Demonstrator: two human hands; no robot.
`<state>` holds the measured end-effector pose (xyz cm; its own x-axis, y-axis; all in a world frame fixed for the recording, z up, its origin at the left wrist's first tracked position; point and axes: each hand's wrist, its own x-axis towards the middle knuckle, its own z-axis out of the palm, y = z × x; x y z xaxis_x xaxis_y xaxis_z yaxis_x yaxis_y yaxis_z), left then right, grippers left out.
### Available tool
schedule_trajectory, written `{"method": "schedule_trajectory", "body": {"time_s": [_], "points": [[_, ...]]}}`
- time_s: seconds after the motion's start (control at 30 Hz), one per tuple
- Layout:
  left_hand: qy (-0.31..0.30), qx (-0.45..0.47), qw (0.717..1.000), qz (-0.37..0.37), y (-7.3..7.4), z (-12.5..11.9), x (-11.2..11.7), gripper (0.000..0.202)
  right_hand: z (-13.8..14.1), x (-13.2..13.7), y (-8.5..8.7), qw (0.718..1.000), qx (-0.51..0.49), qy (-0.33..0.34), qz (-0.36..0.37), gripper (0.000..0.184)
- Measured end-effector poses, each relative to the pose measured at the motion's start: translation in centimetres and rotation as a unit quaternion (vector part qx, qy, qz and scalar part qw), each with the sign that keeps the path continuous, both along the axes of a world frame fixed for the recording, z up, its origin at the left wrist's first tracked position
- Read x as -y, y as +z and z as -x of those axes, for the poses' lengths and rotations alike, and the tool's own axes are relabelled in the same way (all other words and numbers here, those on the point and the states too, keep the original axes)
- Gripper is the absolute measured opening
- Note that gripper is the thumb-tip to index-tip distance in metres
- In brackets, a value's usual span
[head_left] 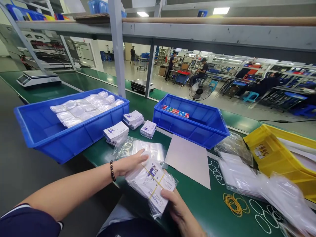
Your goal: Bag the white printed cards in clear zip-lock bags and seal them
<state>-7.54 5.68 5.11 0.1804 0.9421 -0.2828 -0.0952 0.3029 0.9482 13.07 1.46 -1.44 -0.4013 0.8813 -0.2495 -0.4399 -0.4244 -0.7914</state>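
Note:
Between my two hands is a bundle of printed booklets (153,180) in clear plastic, with yellow rubber bands crossed over it. My left hand (133,163) grips its upper left corner, thumb on top. On the lower right side, my right hand (174,200) holds it with the thumb over the edge and the other fingers hidden beneath. Just behind the bundle lie clear plastic bags (148,148) on the green bench. Stacks of booklets (116,131) stand past them, beside a blue bin (91,120) that holds several wrapped packs (81,110).
A second blue bin (190,126) stands behind a sheet of cardboard (189,161). To the right are yellow rubber bands (233,204), white rings (217,172), plastic bags (239,174) and a yellow bin (283,154). A scale (38,78) sits far left; a shelf post (118,49) rises behind the bins.

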Motion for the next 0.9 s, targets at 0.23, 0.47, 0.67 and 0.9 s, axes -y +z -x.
{"method": "schedule_trajectory", "body": {"time_s": [0.23,0.47,0.67,0.9], "points": [[0.098,0.204,0.971,-0.080,-3.1,-0.6,5.1,0.093,0.6,0.2,-0.1,0.998,-0.006,-0.036,-0.047,0.092],[0.123,0.209,0.965,-0.103,-5.4,-4.3,6.4,0.074,4.4,0.8,1.2,0.982,0.045,-0.080,-0.167,0.107],[0.171,0.241,0.938,-0.180,-4.2,-1.1,6.1,0.057,6.2,-0.2,2.6,0.969,0.037,0.039,-0.243,0.122],[0.243,0.164,0.910,-0.293,-2.6,3.4,7.7,0.048,7.4,-4.4,7.2,0.846,0.266,0.202,-0.415,0.117]]}}
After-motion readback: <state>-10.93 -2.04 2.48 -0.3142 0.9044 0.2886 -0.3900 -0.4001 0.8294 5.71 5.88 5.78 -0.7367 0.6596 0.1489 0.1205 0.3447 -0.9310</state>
